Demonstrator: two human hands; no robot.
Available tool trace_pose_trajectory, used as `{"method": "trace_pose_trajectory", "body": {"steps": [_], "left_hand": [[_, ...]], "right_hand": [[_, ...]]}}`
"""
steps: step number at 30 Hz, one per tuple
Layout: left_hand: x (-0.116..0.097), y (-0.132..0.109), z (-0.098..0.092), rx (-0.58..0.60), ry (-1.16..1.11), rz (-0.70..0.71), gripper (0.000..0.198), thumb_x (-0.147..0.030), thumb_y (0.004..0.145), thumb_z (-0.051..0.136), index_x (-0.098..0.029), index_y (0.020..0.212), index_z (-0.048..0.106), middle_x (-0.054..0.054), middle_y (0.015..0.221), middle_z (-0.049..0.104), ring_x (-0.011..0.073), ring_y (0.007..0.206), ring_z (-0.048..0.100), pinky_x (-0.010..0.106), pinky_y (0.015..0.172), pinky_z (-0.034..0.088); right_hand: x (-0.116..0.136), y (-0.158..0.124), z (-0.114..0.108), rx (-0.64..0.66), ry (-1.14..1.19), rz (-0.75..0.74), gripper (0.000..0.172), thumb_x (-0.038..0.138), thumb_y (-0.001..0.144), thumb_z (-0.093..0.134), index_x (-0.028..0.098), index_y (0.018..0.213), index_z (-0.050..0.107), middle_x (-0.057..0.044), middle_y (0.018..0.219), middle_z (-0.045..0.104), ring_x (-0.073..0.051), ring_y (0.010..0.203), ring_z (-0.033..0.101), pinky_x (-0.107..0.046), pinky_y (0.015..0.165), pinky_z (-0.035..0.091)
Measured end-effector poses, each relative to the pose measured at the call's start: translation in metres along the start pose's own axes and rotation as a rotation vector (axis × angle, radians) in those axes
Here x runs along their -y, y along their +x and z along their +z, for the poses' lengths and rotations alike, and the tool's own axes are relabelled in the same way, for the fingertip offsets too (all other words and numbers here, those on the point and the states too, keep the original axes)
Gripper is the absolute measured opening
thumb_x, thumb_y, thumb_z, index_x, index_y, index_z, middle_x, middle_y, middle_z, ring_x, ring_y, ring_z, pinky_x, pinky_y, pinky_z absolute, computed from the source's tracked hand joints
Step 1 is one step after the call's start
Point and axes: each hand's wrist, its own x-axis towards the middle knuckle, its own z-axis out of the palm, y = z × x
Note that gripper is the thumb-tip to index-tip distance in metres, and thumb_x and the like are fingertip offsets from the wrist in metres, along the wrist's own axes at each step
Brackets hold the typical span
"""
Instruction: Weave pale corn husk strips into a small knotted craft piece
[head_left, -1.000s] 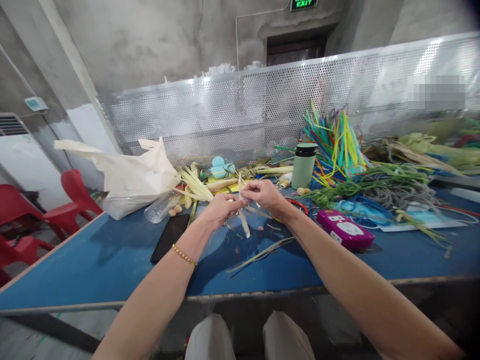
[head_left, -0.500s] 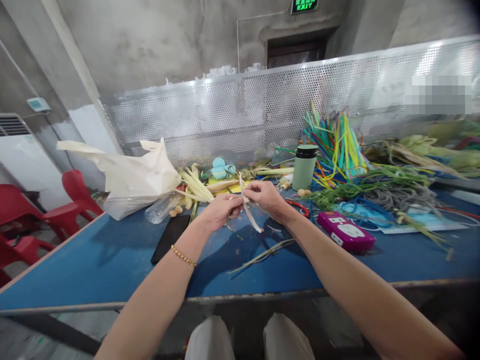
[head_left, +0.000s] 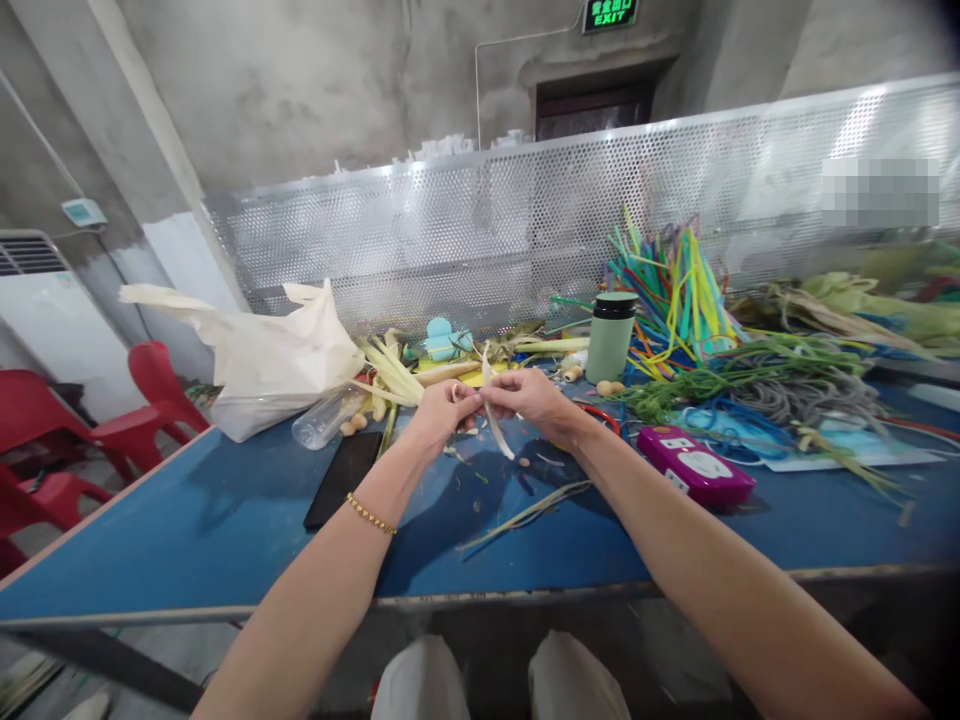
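A pale, narrow strip of corn husk (head_left: 497, 432) stands upright between my hands above the blue table, its lower end hanging free and its tip poking up behind the fingers. My right hand (head_left: 534, 398) pinches it near the middle from the right. From the left, my left hand (head_left: 444, 410) meets it, thumb and fingertips pressed together at the same spot and nearly touching the right fingertips. The exact grip point is hidden by the fingers. Below lie a thin bundle of dry stalks (head_left: 521, 518) and small scraps.
A white plastic bag (head_left: 277, 350), clear bottle (head_left: 319, 428) and black phone (head_left: 341, 482) lie left. Pale husks (head_left: 394, 372) lie behind the hands. To the right are a green tumbler (head_left: 610, 345), magenta box (head_left: 696, 466), coloured strips (head_left: 679, 290) and grey cord (head_left: 787, 385).
My hands have drawn closer together at the strip. My right fingers have lowered slightly, and the strip's lower end has shifted a little left.
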Motion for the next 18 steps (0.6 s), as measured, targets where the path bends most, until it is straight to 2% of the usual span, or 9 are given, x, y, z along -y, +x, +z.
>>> {"method": "trace_pose_trajectory", "body": {"steps": [2, 6, 8, 13, 16, 18], "left_hand": [[-0.0009, 0.0003, -0.0006, -0.016, 0.023, -0.014, 0.022, -0.024, 0.073, 0.077, -0.012, 0.072, 0.059, 0.004, 0.064, 0.065, 0.0085, 0.046, 0.053, 0.021, 0.047, 0.037], [0.0007, 0.0027, -0.0026, 0.024, 0.043, -0.045, 0.018, -0.024, 0.074, 0.077, -0.011, 0.075, 0.064, 0.006, 0.068, 0.067, 0.0155, 0.057, 0.064, 0.026, 0.057, 0.047], [0.0033, 0.0045, -0.0038, 0.032, 0.086, -0.042, 0.017, -0.024, 0.073, 0.077, -0.011, 0.074, 0.067, 0.006, 0.067, 0.067, 0.0169, 0.06, 0.065, 0.027, 0.059, 0.047], [0.0051, 0.0058, -0.0057, -0.039, 0.342, 0.116, 0.008, -0.018, 0.069, 0.077, -0.014, 0.066, 0.07, 0.001, 0.054, 0.057, 0.0126, 0.053, 0.052, 0.023, 0.054, 0.034], [0.0007, 0.0042, -0.0055, -0.097, 0.458, 0.223, 0.013, -0.014, 0.066, 0.077, -0.016, 0.057, 0.068, -0.002, 0.049, 0.05, 0.0109, 0.052, 0.041, 0.024, 0.053, 0.025], [-0.0014, 0.004, -0.0053, -0.105, 0.469, 0.242, 0.014, -0.013, 0.066, 0.076, -0.016, 0.056, 0.067, -0.002, 0.049, 0.05, 0.0108, 0.053, 0.038, 0.024, 0.054, 0.023]], "right_hand": [[-0.0004, -0.0001, -0.0014, 0.007, 0.012, 0.004, 0.036, 0.048, 0.074, 0.07, 0.014, 0.066, 0.065, -0.001, 0.057, 0.059, -0.01, 0.054, 0.049, -0.023, 0.052, 0.037], [-0.0008, 0.0001, -0.0044, 0.011, -0.02, -0.01, 0.037, 0.048, 0.075, 0.068, 0.015, 0.061, 0.06, 0.001, 0.054, 0.055, -0.009, 0.051, 0.045, -0.023, 0.05, 0.033], [-0.0014, 0.0006, -0.0058, 0.007, -0.045, -0.018, 0.038, 0.048, 0.075, 0.068, 0.016, 0.059, 0.057, 0.002, 0.054, 0.053, -0.009, 0.051, 0.043, -0.023, 0.05, 0.032], [-0.0011, 0.001, -0.0081, 0.04, -0.071, -0.002, 0.035, 0.047, 0.075, 0.067, 0.015, 0.062, 0.059, 0.003, 0.053, 0.051, -0.009, 0.05, 0.042, -0.024, 0.049, 0.03], [0.0016, -0.0008, -0.0091, 0.065, -0.081, 0.01, 0.036, 0.046, 0.076, 0.066, 0.016, 0.06, 0.058, 0.003, 0.051, 0.049, -0.009, 0.049, 0.042, -0.024, 0.049, 0.031], [0.004, -0.0026, -0.0097, 0.088, -0.08, 0.033, 0.035, 0.044, 0.077, 0.066, 0.016, 0.058, 0.056, 0.003, 0.051, 0.049, -0.009, 0.049, 0.042, -0.024, 0.049, 0.032]]}}
